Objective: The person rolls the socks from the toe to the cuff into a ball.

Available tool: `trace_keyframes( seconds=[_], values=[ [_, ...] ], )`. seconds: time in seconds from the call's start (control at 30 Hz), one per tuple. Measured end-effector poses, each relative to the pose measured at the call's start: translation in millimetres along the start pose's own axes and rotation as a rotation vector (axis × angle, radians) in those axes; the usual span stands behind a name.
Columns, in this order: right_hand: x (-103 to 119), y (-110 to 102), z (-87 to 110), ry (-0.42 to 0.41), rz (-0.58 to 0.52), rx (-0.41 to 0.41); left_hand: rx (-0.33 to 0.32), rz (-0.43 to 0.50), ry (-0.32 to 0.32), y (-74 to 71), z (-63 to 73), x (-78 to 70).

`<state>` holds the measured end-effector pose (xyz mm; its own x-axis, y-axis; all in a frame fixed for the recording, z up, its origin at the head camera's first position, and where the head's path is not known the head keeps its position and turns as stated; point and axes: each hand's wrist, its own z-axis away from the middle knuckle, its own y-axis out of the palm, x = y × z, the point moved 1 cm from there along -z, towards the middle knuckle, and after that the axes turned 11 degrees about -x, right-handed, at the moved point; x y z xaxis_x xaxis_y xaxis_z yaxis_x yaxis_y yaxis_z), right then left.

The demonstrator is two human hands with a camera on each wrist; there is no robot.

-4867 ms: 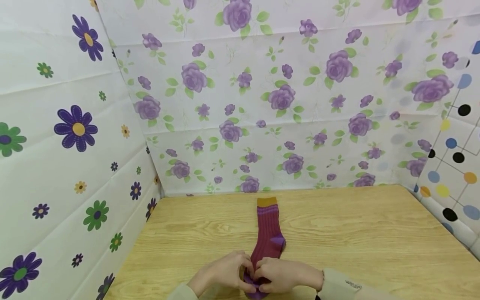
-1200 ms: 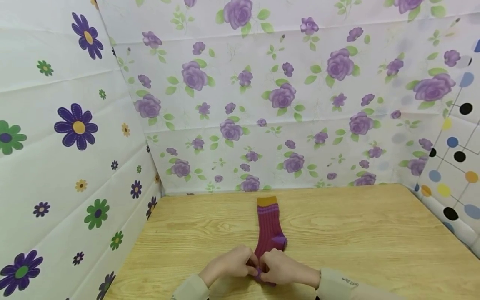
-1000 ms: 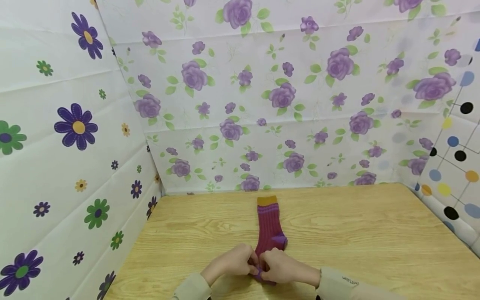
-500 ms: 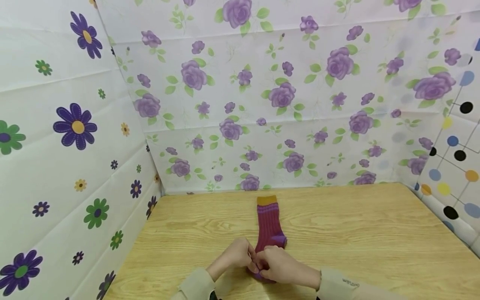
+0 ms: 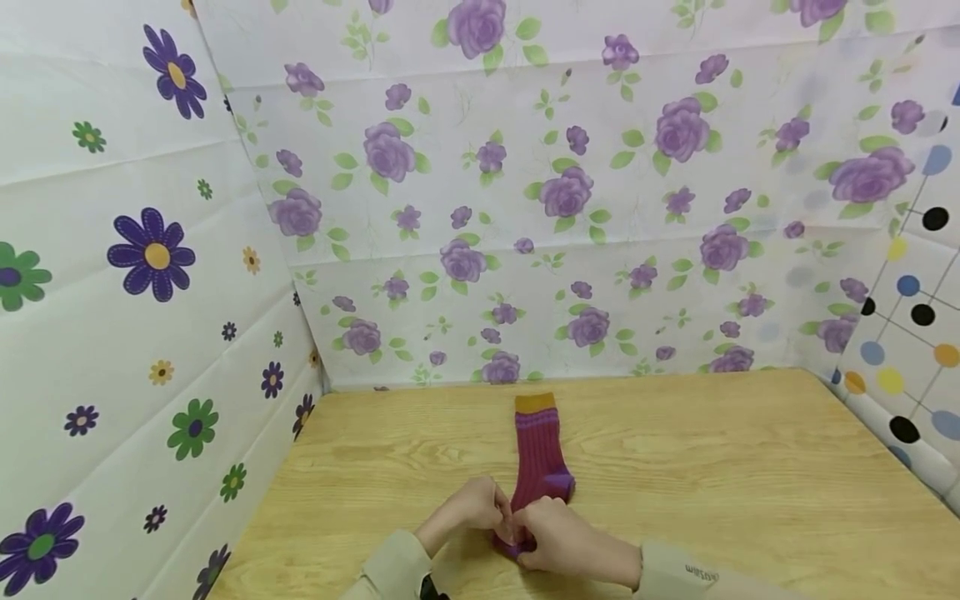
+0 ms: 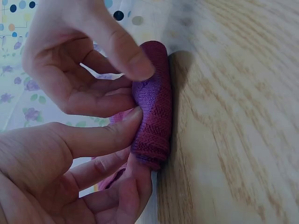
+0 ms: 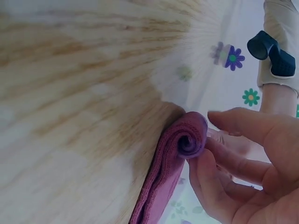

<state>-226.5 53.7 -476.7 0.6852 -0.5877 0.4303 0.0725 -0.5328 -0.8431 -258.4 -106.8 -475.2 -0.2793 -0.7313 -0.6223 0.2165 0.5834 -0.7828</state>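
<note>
Apparent rolling step: left hand (image 5: 476,505) pinches the maroon-and-purple ribbed knit sock (image 5: 537,454), right hand (image 5: 561,537) touches it, grip indeterminable; continuing likely requires even pressure.

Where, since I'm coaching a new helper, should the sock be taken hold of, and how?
The sock is probably best pinched at its rolled near end, from left and right together: it forms a thick coil, giving good purchase, while the ochre cuff lies flat on the table.

Left hand (image 5: 474,507) and sock's rolled end (image 6: 153,109) moved forward.
</note>
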Motion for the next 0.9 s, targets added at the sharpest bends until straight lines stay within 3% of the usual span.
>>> trace_keyframes(
  seconds=[0.17,0.3,0.4,0.57,0.73,0.9],
  values=[
    [2,2,0.8,-0.025,0.085,0.035,0.002,0.036,-0.006,0.2,-1.4,3.6],
    [1,4,1.1,-0.056,0.14,0.028,-0.011,0.048,0.074,0.2,-2.0,6.1],
    [-1,5,1.0,-0.074,0.128,-0.003,0.01,0.111,0.152,0.6,-1.7,7.8],
    [-4,3,0.0,-0.055,0.068,-0.039,0.072,0.226,0.186,1.1,1.0,11.2],
    [-6,2,-1.6,-0.003,0.049,-0.028,0.088,0.194,0.223,-0.2,2.4,13.3],
    [-8,2,-2.3,0.042,0.024,-0.016,0.146,0.155,0.276,-2.5,3.3,14.8]
  ],
)
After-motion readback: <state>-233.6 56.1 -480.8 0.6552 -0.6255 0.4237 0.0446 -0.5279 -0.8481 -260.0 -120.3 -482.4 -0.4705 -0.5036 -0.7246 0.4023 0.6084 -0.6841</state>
